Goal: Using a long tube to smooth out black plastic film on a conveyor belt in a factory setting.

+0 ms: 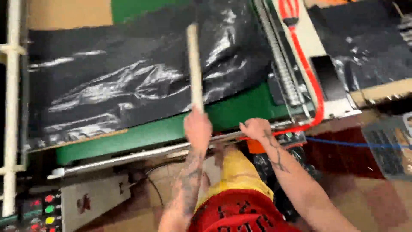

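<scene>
Left hand [198, 127] gripping pale wooden stick [195, 66], fingers clamped round its lower end; stick reaching away from person, lying across black plastic sheet [124, 81]. Sheet spreading wrinkled over green counter [141, 135]. Right hand [255, 127] resting on metal rail [128, 157] at counter's near edge, fingers curled, but cannot tell if gripping anything. Red hose [311, 81] curving just right of right hand. Control box with coloured buttons [49, 210] sitting lower left.
</scene>
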